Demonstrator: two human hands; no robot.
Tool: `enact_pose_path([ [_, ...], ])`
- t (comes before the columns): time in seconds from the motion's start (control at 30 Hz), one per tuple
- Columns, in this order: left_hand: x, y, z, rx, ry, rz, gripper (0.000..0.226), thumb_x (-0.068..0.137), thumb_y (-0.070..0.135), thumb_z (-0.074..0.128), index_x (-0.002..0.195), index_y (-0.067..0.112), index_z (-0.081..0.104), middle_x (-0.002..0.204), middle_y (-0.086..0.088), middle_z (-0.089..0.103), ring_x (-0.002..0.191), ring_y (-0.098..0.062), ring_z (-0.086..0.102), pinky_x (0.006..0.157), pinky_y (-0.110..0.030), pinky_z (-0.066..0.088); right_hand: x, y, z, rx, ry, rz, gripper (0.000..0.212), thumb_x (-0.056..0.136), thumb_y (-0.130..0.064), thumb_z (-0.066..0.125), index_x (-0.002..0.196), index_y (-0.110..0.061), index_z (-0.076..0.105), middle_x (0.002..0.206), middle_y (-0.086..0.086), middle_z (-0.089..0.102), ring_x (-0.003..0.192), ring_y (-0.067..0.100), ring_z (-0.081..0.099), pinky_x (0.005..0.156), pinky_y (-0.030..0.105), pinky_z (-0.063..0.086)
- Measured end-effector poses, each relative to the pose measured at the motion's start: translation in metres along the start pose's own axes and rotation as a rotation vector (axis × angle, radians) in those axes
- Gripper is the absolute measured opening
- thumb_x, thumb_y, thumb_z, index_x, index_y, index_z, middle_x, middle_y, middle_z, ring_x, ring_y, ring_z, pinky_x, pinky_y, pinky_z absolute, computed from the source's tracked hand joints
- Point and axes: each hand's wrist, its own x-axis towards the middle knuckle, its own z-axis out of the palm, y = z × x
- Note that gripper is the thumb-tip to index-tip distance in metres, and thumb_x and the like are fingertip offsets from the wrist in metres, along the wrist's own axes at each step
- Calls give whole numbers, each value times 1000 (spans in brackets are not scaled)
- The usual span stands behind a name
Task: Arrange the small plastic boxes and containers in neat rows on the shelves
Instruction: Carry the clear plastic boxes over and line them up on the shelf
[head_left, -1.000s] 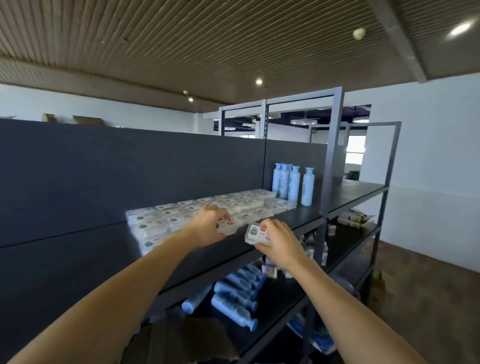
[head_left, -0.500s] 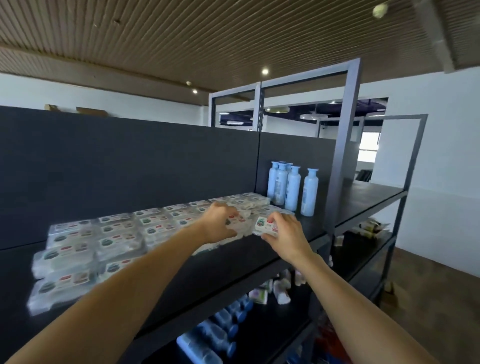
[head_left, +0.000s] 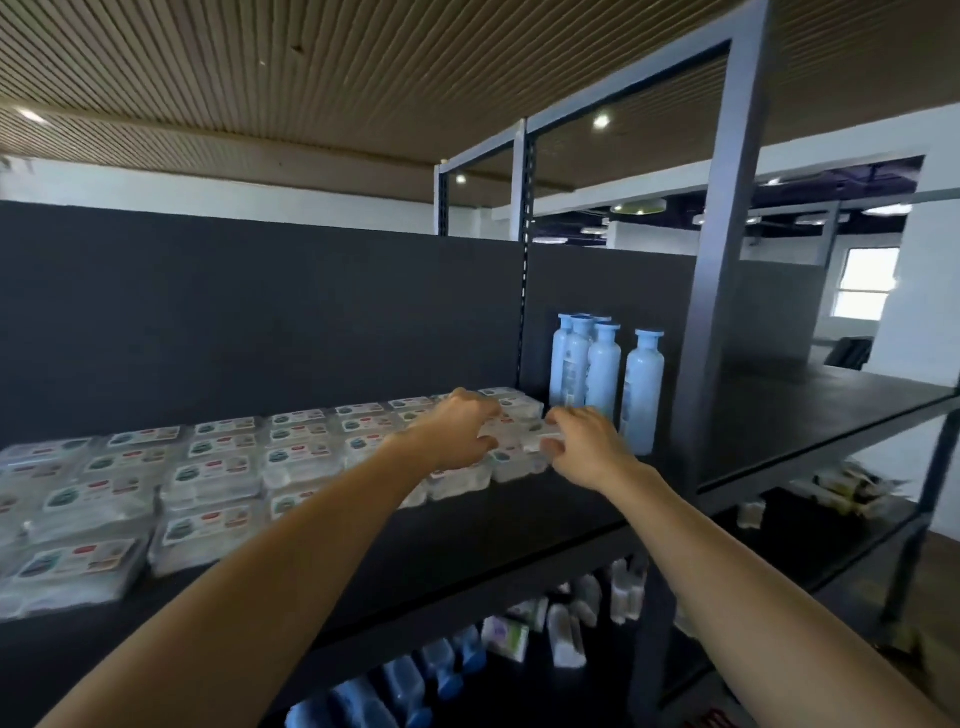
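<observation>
Dim interior, cool daylight from the right; soft, smeared frame.
Recessed ceiling spots (head_left: 601, 121) and a blown-out window (head_left: 865, 283) light the scene. Plastic boxes (head_left: 208, 483) at left are blurred; wide-angle bending tilts the shelf post (head_left: 727, 260).

Across the middle left of the frame, the small clear plastic boxes (head_left: 208, 478) carry white labels printed with dark green and red patches. At centre right, the tall pale blue plastic bottles (head_left: 605, 371) have matching blue caps. The matte black metal shelf (head_left: 519, 525) and its dark charcoal back panel (head_left: 260, 312) sit under a brown ceiling of thin wooden slats (head_left: 311, 78) lined in fine parallel stripes.
</observation>
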Motion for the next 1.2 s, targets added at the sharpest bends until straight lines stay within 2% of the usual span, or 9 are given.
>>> enact_pose_path([
  [0.17,22,18,19,29,11,-125,35,90,26,63,123,13,61,128,-8,57,123,-26,48,101,-42,45,20,26,10,18,-82,-64,48,95,-33,58,139,-19,47,136,6,54,126,27,47,104,41,38],
  [0.27,31,28,27,81,-46,-226,40,94,29,57,133,20,54,133,-8,54,133,-30,36,108,-46,37,28,37,12,-24,-79,-96,59,91,-44,65,142,-21,47,142,4,42,131,29,38,109,43,33],
  [0.33,37,36,32,129,-79,-272,45,96,25,54,140,23,47,140,-10,49,139,-31,26,113,-47,26,32,44,14,-36,-39,-107,52,92,-39,63,139,-21,51,138,5,41,127,29,34,108,41,32],
  [0.47,40,42,41,190,-59,-346,51,96,18,51,145,25,39,151,-8,40,142,-32,23,116,-50,22,36,51,24,-3,-2,-157,48,92,-22,63,138,-17,52,134,6,43,127,30,35,108,42,33],
  [0.6,43,38,46,205,-45,-419,54,95,17,52,146,24,36,151,-7,35,141,-32,26,117,-50,24,43,50,30,10,20,-207,48,87,-20,70,132,-22,55,129,2,50,122,30,44,108,46,34],
  [0.73,50,39,45,190,-50,-429,53,93,11,53,143,20,40,146,-8,40,137,-30,31,114,-49,28,55,50,28,25,0,-224,50,84,-23,73,129,-21,51,127,2,55,120,30,47,105,49,37],
  [1.0,59,36,42,188,-81,-463,45,90,10,56,134,18,47,137,-7,46,130,-30,38,107,-46,38,62,43,18,-35,-39,-259,35,93,-16,58,127,-15,53,134,7,54,120,34,44,101,45,38],
  [1.1,58,34,37,154,-111,-458,44,93,16,57,136,18,48,140,-7,47,132,-29,38,107,-45,38,63,37,12,-90,-127,-259,45,92,-14,58,135,-15,47,140,9,48,125,35,41,101,46,38],
  [1.2,47,35,24,95,-117,-450,52,94,30,59,143,18,46,145,-6,48,136,-28,42,109,-45,38,63,30,3,-141,-215,-235,57,87,-18,66,139,-18,45,143,9,44,127,36,41,103,48,37],
])
